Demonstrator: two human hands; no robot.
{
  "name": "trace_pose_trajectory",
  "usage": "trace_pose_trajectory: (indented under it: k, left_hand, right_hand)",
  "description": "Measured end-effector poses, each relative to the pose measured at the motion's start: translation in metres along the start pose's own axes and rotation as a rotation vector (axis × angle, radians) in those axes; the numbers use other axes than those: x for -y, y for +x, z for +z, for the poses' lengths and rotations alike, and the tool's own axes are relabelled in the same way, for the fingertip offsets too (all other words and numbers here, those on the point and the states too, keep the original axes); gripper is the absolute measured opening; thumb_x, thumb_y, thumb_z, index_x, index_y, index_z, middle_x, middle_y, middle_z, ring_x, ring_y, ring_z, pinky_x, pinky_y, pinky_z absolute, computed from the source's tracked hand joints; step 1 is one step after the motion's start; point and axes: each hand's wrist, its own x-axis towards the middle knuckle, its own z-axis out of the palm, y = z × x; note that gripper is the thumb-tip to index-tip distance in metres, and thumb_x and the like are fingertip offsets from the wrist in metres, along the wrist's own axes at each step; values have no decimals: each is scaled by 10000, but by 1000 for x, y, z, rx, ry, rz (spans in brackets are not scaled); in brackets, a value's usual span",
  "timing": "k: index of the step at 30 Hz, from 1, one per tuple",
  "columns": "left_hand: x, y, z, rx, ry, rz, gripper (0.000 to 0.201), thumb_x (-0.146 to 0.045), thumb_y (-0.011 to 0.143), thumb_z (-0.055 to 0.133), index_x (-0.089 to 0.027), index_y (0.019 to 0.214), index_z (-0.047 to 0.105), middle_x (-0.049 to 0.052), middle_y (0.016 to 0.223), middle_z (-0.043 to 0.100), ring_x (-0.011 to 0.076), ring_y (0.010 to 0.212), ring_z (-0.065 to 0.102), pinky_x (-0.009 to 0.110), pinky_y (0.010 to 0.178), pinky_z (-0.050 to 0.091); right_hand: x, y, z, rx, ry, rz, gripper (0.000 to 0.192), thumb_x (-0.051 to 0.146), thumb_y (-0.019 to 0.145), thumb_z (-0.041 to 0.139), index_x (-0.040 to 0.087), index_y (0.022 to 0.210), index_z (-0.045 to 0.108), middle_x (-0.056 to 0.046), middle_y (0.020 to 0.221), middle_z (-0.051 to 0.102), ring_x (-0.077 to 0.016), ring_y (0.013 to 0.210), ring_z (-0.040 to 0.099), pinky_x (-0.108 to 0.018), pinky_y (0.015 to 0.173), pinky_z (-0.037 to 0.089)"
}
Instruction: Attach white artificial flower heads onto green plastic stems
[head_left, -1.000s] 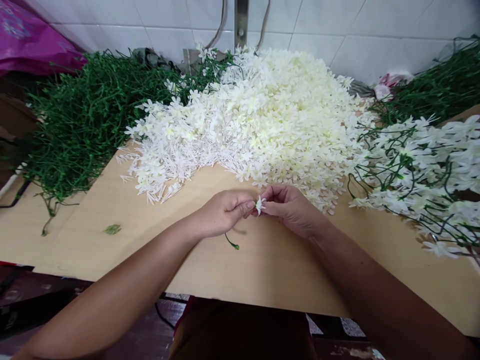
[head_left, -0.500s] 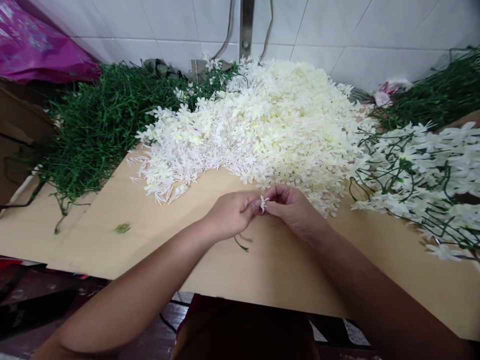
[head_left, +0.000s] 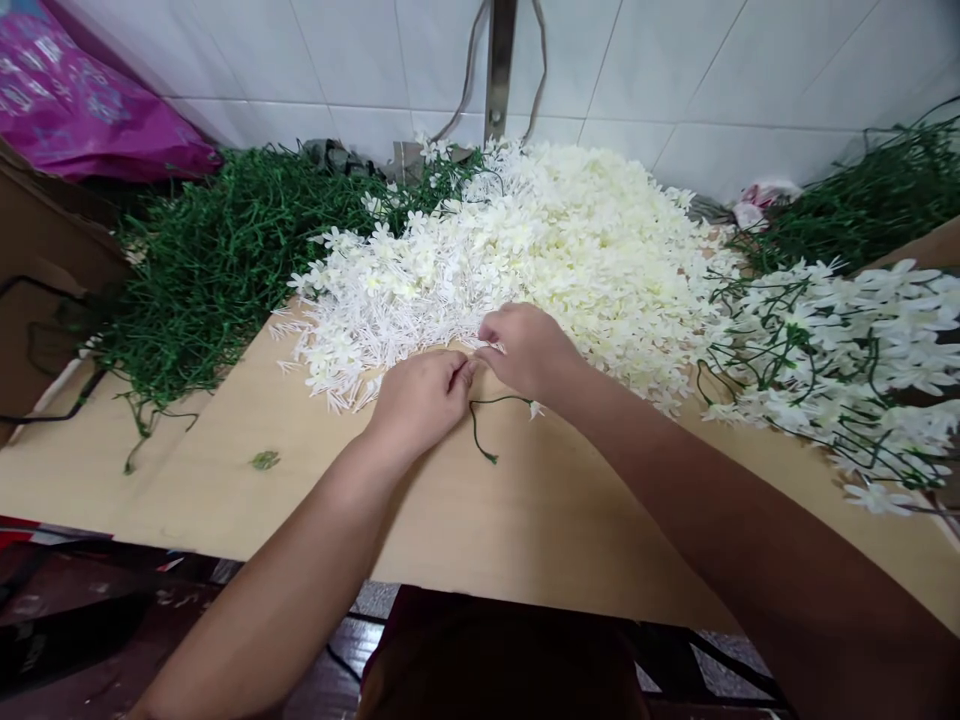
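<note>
My left hand (head_left: 424, 400) rests on the tabletop with thumb and fingers pinched on a thin green plastic stem (head_left: 476, 430). Branches of that stem curve out below the fingertips, and a small white artificial flower (head_left: 535, 409) sits at the tip of the right-hand one. My right hand (head_left: 529, 350) is closed right beside the left fingertips, at the near edge of a big pile of white artificial flowers (head_left: 570, 230). What its fingers pinch is too small and hidden to make out.
A heap of bare green stems (head_left: 217, 260) lies at the left. On the right are stems fitted with white flowers (head_left: 832, 370), with more green stems (head_left: 877, 200) behind. A purple bag (head_left: 97, 110) stands at back left, and a tiled wall (head_left: 675, 70) closes the rear.
Both hands have shifted; the right has moved up and left to the pile's edge. The small flower that was between the fingers now hangs on a stem branch below the right hand.
</note>
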Motion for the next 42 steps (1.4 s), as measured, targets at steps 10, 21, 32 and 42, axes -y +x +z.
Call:
trace_pose_trajectory:
  k: [10, 21, 32, 42]
  left_hand:
    - [3, -3, -1, 67, -40, -4, 317, -299, 923, 410, -186, 697, 601, 47, 702, 638, 177, 652, 521, 290, 592, 283]
    - [9, 5, 18, -78, -137, 76, 177, -217, 880, 492, -196, 918, 663, 51, 867, 660, 185, 813, 587, 306, 710, 416]
    - [-21, 40, 24, -53, 161, 137, 269, -207, 884, 494, -178, 1034, 716, 103, 1070, 680, 260, 1003, 623, 359, 821, 449]
    - [-4, 44, 22, -8, 22, 89, 220, -255, 835, 559, -179, 998, 687, 88, 1013, 678, 219, 893, 608, 336, 778, 435]
  right_hand:
    - [-31, 21, 3, -78, 229, 257, 148, 120, 755, 685, 137, 902, 673, -44, 778, 650, -154, 673, 560, -300, 651, 447]
    - [-60, -17, -18, -322, 748, 313, 124, 126, 706, 674, 168, 642, 577, 39, 575, 522, -83, 535, 442, -243, 546, 368]
    - [-70, -49, -2, -380, 1062, 486, 330, 331, 587, 815, 186, 614, 521, 63, 485, 508, -67, 430, 439, -214, 424, 326]
    - [-79, -54, 2, -448, 1092, 457, 294, 387, 602, 795, 182, 657, 592, 61, 512, 502, -60, 448, 392, -211, 412, 280]
